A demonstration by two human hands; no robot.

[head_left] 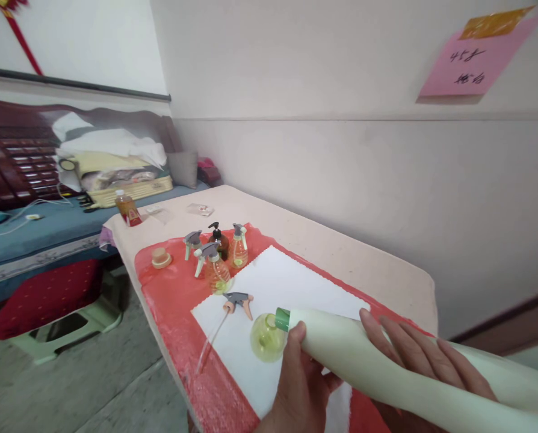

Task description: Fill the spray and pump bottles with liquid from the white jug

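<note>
A large pale green jug lies tilted in both my hands, its green neck pointing left at the mouth of a round clear spray bottle body. I cannot make out whether liquid is flowing. My left hand is closed around the jug near its neck, thumb on the near side. Farther back, my right hand is wrapped over the jug's body. The round bottle stands on a white cloth and looks yellowish-green inside. To its left lies a grey and peach spray trigger head with its thin tube.
Spray bottles and a brown pump bottle stand on red plastic sheeting, near a peach cap. A bottle of amber liquid stands at the table's far left corner. A red-cushioned stool is left of the table.
</note>
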